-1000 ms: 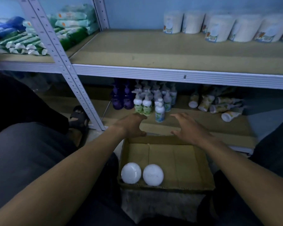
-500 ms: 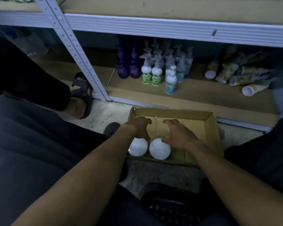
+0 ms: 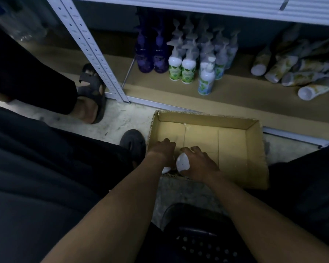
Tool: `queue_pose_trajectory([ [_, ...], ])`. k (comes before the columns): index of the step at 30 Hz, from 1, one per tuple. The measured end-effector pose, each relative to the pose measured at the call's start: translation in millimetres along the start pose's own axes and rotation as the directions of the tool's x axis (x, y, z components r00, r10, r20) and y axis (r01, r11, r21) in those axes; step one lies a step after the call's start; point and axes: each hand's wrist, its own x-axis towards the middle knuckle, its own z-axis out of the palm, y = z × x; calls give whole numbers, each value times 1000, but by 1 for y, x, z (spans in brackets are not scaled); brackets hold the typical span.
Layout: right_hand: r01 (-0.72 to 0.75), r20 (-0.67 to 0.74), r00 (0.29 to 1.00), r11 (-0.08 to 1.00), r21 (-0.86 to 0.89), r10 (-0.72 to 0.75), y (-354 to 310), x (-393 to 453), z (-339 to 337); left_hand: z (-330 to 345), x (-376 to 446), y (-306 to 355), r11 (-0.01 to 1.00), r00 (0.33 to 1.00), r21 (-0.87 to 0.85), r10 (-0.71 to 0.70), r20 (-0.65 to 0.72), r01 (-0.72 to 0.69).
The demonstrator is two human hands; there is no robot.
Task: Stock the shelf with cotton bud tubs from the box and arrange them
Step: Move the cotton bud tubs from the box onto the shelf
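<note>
The shelving unit fills the upper part of the view. Its lower shelf carries stock, and the front edge of a higher shelf overhangs it. No cotton bud tubs show on either board here.

The cardboard box sits open on the floor, its far wall just short of the lower shelf's front edge, within easy reach of the seated person. Most of its bottom is bare.

Both tubs stand at the box's near left corner. The right hand is curled round the right tub, fingers over the far side, lid tilted toward the camera; I judge it a lifting grasp. The left hand covers the left tub, of which only a sliver shows. Its fingers curve down over the tub, apparently grasping it, though contact is hidden.

On the lower shelf, pump bottles with green labels and two purple bottles stand clustered left of centre. Squeeze tubes lie toppled toward the right end.

Obstructions: the overhanging shelf edge lies above the path upward from the box and would have to be cleared. A second person's sandalled foot rests beside the upright. A dark stool stands below the forearms.
</note>
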Motion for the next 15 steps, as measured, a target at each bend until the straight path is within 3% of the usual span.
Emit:
queue_pose_trajectory([
  [15,22,-58,998,998,64,-18,4,5,19,21,-6,-9,995,996,-62,-83,-38,81],
])
